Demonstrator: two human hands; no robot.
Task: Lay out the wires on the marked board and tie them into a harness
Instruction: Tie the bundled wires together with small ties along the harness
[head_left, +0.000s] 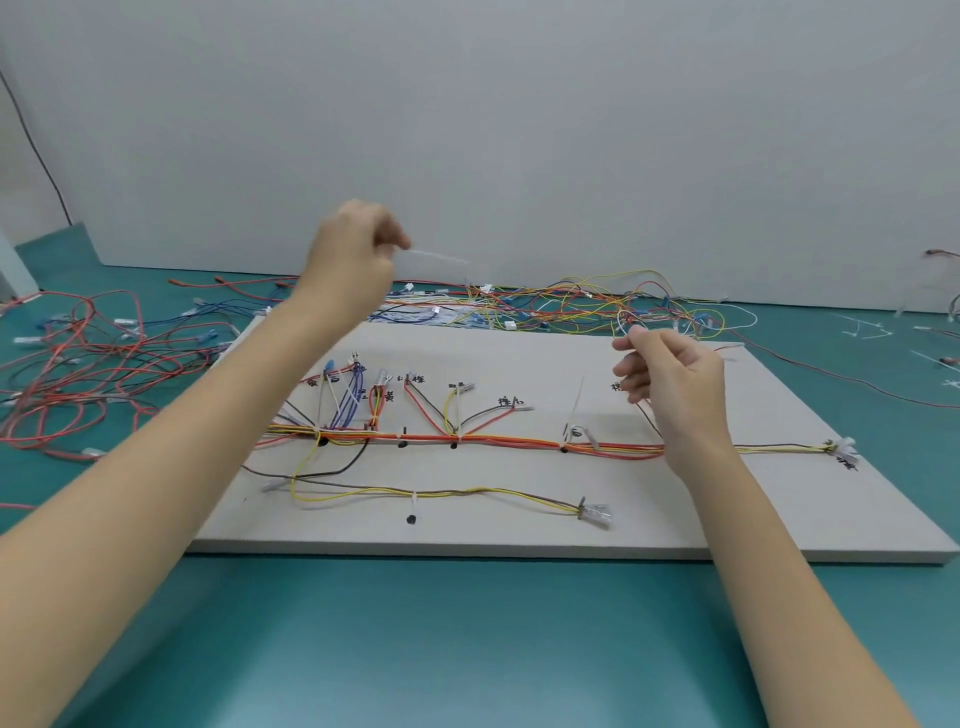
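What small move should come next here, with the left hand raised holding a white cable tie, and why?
Probably bring the cable tie pinched in the left hand down to the main wire bundle and thread it around an untied stretch. The right hand hovers empty above the board, and one earlier tie still shows an untrimmed tail, so tying appears under way.

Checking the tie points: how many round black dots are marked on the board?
5 black dots on the board: four under the main bundle, one below the lower branch. The right hand may hide others.
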